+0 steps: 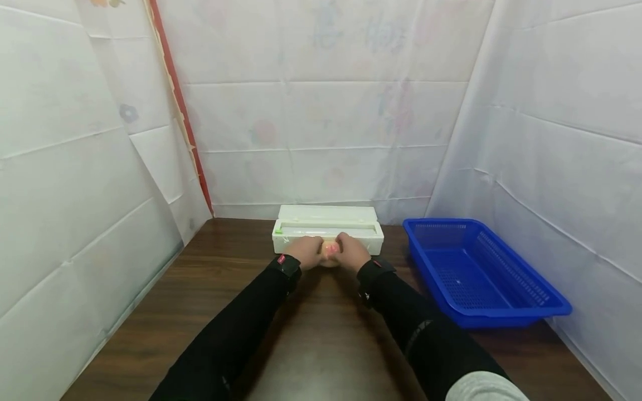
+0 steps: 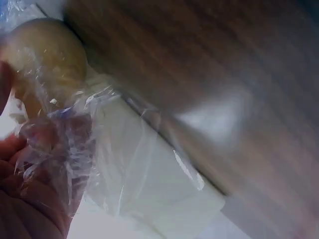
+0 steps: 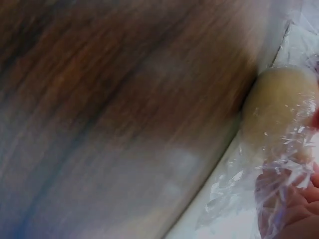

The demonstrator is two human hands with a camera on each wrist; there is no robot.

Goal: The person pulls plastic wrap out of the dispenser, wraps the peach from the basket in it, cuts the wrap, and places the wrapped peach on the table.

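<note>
Both hands meet in front of the white box in the head view, around a round, pale yellow and pink fruit (image 1: 330, 249) whose exact kind is unclear. Loose clear cling film (image 2: 75, 149) covers the fruit (image 2: 52, 55). My left hand (image 1: 306, 252) holds the fruit and film from the left, with fingers curled behind crinkled film in the left wrist view. From the other side, my right hand (image 1: 353, 252) grips them; its curled fingers (image 3: 299, 204) show through film. The white cling film box (image 1: 328, 214) stands with its lid raised just behind the hands.
A blue plastic basket (image 1: 481, 267) with perforated walls sits at the right of the dark wooden table (image 1: 210, 312). White sheeting (image 1: 326, 111) hangs behind and on both sides. A red strip (image 1: 180, 106) runs down the left back corner.
</note>
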